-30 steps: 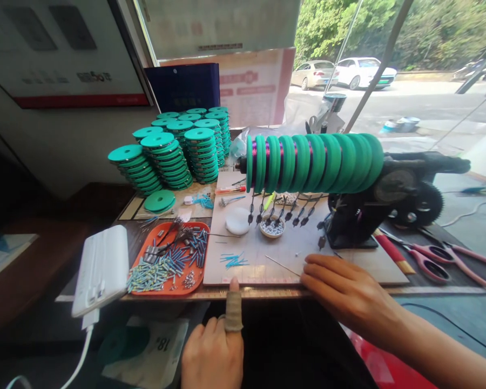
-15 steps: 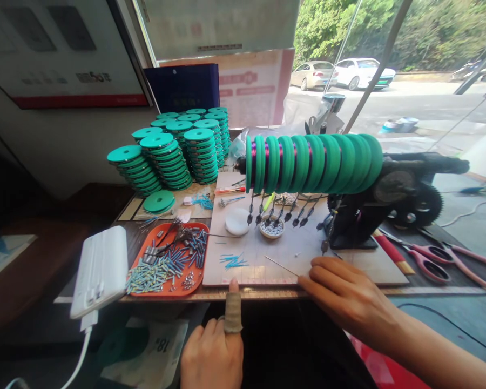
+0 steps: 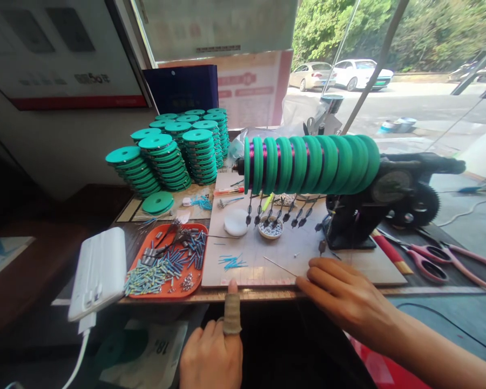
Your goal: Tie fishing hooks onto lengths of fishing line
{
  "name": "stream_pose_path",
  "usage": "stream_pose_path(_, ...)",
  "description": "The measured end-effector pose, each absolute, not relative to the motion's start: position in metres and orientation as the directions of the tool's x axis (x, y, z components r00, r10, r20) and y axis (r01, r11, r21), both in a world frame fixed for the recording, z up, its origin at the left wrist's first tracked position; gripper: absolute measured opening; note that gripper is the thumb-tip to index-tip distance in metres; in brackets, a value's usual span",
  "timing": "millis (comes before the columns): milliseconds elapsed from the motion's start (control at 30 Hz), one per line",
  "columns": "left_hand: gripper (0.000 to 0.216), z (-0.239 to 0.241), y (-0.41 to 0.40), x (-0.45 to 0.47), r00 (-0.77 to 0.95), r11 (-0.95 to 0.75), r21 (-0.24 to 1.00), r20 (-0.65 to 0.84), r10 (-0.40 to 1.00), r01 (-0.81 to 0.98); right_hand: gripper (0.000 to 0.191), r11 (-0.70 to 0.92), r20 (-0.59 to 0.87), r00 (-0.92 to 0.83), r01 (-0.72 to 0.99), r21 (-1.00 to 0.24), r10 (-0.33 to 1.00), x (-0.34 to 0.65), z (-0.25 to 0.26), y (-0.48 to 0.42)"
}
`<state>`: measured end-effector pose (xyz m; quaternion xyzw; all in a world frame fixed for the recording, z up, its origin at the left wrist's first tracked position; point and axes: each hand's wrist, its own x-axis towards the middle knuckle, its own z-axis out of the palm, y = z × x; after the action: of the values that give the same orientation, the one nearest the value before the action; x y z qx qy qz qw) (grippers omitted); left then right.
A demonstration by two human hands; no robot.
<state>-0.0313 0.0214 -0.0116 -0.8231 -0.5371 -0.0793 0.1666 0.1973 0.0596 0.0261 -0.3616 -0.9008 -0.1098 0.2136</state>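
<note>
Right hand (image 3: 348, 300) is laid palm-down on the work board (image 3: 340, 265). Its fingers are stretched flat and side by side, with nothing clamped. A thin needle (image 3: 281, 266) is lying on the board just off the index fingertip and points away to that hand's left. Whether its near end is touched or pinned cannot be told.

Left hand (image 3: 210, 356) is held below the table edge, curled into a loose fist, with nothing seen in it. Only 1 finger is extended: the index, wrapped in tan tape (image 3: 231, 314), with its tip set against the board's front edge.

Just beyond the taped fingertip, a small heap of blue tube bits (image 3: 231, 262) is seen on the board. Further out from it, 1 white round pad (image 3: 235, 222) and 1 small bowl of beads (image 3: 270, 228) are set near each other, not touching.

To the left of the left hand, an orange tray (image 3: 162, 295) is loaded with blue and pale tubes. Further left, a white power bank (image 3: 99, 270) is placed at the table edge, its cable hanging down.

Ahead of the right hand's fingers, a black winder (image 3: 392, 197) is mounted, with a row of green spools (image 3: 311, 165) threaded on its shaft. Small dark weights (image 3: 275, 213) are hung under them. To the right of the right hand, pink-handled scissors (image 3: 431, 259) are laid down. Far beyond the left hand, stacks of green spools (image 3: 174, 156) are piled.
</note>
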Motion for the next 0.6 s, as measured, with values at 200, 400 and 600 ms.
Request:
stream_pose_path(200,0.076,-0.018,0.022,-0.033,0.404,-0.361,-0.185,0.317,0.858,0.914,0.035,0.717,0.475,-0.646,0.696,0.046,0.597,0.197,0.025,0.060)
stream_pose_path(400,0.053,0.005,0.021,-0.036,0.160,-0.350,0.388,0.443,0.882,0.853,0.024,0.682,0.553,-0.479,0.690,-0.242,0.682,0.194,0.032,0.059)
stream_pose_path(600,0.004,0.034,0.029,0.012,-0.014,-0.203,0.979,0.203,0.979,0.003,0.010,0.551,0.548,-0.125,0.378,-0.744,0.827,0.178,0.050,0.051)
